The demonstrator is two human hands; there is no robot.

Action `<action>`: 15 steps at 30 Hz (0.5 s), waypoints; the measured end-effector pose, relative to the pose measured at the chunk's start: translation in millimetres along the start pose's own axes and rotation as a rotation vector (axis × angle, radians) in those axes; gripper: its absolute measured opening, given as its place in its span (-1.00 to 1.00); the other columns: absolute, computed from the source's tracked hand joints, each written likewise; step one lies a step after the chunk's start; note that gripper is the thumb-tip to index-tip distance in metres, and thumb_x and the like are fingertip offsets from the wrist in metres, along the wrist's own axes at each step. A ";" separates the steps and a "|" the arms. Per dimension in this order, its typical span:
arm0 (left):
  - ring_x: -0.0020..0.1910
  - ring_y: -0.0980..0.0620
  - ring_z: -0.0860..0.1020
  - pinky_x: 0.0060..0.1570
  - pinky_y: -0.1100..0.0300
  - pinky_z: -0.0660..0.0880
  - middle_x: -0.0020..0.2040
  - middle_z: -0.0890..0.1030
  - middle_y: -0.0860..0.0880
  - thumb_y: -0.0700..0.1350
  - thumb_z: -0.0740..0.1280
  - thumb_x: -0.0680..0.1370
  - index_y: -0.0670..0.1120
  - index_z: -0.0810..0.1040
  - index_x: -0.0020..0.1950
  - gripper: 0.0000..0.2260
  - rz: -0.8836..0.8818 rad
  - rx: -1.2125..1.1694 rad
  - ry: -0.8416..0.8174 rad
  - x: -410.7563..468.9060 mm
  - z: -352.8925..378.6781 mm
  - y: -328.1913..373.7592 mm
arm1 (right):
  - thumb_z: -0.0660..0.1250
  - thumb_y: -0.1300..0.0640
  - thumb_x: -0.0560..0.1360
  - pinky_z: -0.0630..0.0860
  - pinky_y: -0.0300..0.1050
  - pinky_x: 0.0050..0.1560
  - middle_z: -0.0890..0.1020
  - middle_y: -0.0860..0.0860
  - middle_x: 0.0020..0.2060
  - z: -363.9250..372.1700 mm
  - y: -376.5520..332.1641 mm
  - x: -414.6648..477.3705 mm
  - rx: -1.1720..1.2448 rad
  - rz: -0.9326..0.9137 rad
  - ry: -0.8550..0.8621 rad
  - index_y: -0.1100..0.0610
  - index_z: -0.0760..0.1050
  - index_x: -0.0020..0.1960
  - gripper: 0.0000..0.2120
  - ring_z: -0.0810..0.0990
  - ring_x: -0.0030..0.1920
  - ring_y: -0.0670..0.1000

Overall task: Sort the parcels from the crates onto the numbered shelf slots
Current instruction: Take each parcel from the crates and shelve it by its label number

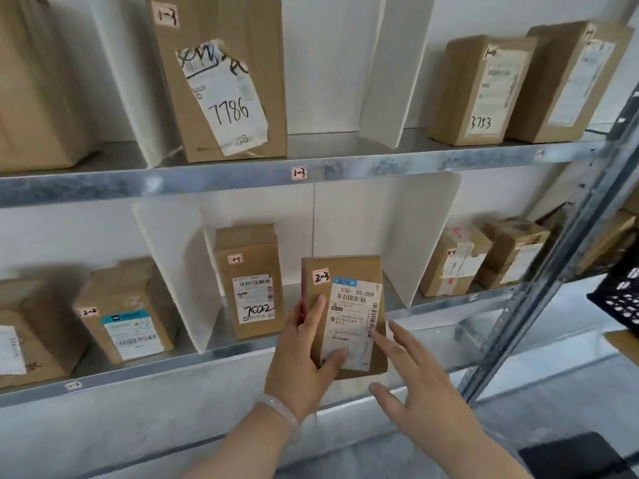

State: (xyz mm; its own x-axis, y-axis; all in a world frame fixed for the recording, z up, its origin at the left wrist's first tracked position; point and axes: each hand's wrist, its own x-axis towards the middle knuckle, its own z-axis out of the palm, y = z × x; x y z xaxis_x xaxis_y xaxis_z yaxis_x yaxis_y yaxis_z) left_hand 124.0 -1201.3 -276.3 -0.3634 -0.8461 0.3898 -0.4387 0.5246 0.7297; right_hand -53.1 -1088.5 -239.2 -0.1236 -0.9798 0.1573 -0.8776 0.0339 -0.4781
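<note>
Closest to me, the right hand is hanging open with its fingers spread, the index tip just reaching the lower right edge of the parcel, while the left hand, a pale bracelet on its wrist, is gripping that parcel by its left side with the thumb pressing on the front label. I'm seeing the parcel, tagged 2-3, standing upright at the front lip of the lower shelf, just right of the box marked 7022, though I cannot tell whether it is resting on the shelf.
</note>
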 end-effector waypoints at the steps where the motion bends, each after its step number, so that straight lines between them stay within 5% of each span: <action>1: 0.40 0.32 0.18 0.24 0.36 0.37 0.48 0.09 0.30 0.02 0.45 0.50 0.45 -0.08 0.49 -0.16 -0.009 0.000 0.008 11.5 7.6 -3.2 | 0.22 -0.27 0.51 0.13 -0.20 0.42 -0.36 -0.57 0.27 -0.2 12.0 11.3 -0.008 -0.009 -0.012 -0.58 -0.22 0.31 -0.34 -0.05 0.48 -0.23; 6: 0.48 0.17 0.19 0.33 0.04 0.47 0.52 0.09 0.18 -0.06 0.46 0.50 0.34 -0.03 0.54 -0.16 -0.048 0.067 0.068 58.4 36.8 -27.3 | 0.20 -0.30 0.50 0.28 -0.18 0.39 -0.34 -0.52 0.32 3.9 64.2 55.0 -0.023 -0.057 -0.077 -0.57 -0.25 0.30 -0.35 0.07 0.49 -0.19; 15: 0.43 0.13 0.13 0.42 0.10 0.17 0.56 0.12 -0.03 0.02 0.44 0.51 0.37 -0.10 0.54 -0.16 -0.050 0.253 0.129 114.8 79.7 -72.1 | 0.24 -0.24 0.51 0.31 -0.25 0.37 -0.17 -0.45 0.40 29.5 110.0 113.1 0.059 -0.117 -0.151 -0.45 -0.19 0.34 -0.35 0.11 0.47 -0.23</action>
State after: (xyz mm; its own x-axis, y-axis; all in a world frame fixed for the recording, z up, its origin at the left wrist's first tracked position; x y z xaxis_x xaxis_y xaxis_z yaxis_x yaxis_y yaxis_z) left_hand 48.4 -1328.8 -328.9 -0.2358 -0.8681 0.4368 -0.6502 0.4750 0.5930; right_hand -149.9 -1201.4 -299.4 0.0524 -0.9949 0.0858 -0.8527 -0.0893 -0.5146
